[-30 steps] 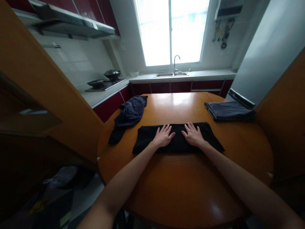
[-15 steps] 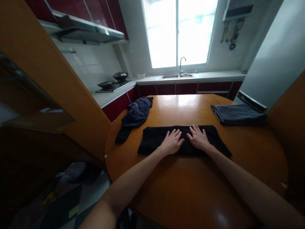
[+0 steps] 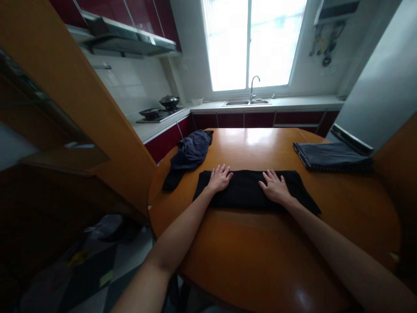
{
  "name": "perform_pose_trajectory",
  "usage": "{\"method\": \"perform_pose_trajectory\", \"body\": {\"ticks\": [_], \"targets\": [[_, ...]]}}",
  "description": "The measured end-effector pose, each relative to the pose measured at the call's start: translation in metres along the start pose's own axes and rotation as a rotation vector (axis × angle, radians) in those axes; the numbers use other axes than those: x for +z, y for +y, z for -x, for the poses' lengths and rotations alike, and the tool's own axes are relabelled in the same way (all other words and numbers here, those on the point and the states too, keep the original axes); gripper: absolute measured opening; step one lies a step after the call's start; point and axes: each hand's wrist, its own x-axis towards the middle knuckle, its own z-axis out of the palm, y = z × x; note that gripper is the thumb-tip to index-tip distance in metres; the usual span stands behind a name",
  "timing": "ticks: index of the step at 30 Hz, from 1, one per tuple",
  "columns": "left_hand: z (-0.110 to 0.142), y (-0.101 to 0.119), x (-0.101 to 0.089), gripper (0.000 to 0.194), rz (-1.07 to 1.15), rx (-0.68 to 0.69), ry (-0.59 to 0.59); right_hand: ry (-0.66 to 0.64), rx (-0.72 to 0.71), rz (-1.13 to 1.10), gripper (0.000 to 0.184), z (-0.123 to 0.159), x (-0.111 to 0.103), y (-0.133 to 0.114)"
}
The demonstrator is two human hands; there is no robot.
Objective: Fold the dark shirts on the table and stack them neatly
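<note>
A black folded garment (image 3: pixel 246 191) lies flat in a long strip across the wooden table (image 3: pixel 260 252). My left hand (image 3: pixel 220 178) rests palm down on its left part, fingers spread. On the right part of the cloth lies my right hand (image 3: pixel 274 187), also flat with the fingers apart. Neither hand grips anything. Past my left hand, a crumpled dark blue garment (image 3: pixel 193 150) sits at the table's left edge. To the far right is a folded stack of grey-blue and black clothes (image 3: pixel 332 155).
Beyond the table runs a white counter (image 3: pixel 211 105) with a sink (image 3: pixel 237 103) and faucet (image 3: pixel 252 89). Pans (image 3: pixel 169 101) stand on the stove at the left. An orange wooden frame (image 3: pixel 97 113) rises on the left. A bag (image 3: pixel 106 226) is on the floor.
My left hand has slid left along the black garment, away from my right hand. The right hand stays at about the same place on the cloth. The view has shifted slightly.
</note>
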Motion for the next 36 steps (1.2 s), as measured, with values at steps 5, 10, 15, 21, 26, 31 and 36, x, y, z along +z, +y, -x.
{"method": "perform_pose_trajectory", "body": {"ticks": [5, 10, 15, 21, 26, 31, 36], "targets": [[0.002, -0.002, -0.005, 0.062, 0.0, -0.07, 0.031, -0.001, 0.003, -0.01, 0.064, 0.001, -0.003, -0.001], [0.025, 0.041, -0.007, 0.061, -0.001, 0.143, 0.13, -0.008, 0.006, -0.024, 0.065, 0.003, -0.007, -0.005], [0.047, 0.081, 0.005, 0.063, 0.001, 0.377, 0.006, -0.001, -0.002, -0.033, 0.064, 0.003, -0.008, -0.005], [0.05, 0.083, 0.009, 0.067, -0.045, 0.376, -0.048, 0.035, 0.028, -0.021, 0.065, 0.003, -0.004, -0.005], [0.049, 0.083, 0.008, 0.07, -0.054, 0.364, -0.057, 0.074, 0.153, -0.02, 0.075, 0.001, 0.0, -0.006], [0.047, 0.084, 0.01, 0.07, -0.051, 0.363, -0.062, 0.076, 0.169, -0.037, 0.072, -0.006, -0.004, 0.006], [0.045, 0.082, 0.009, 0.068, -0.04, 0.36, -0.074, 0.08, 0.18, -0.093, 0.064, -0.015, -0.018, 0.04]]}}
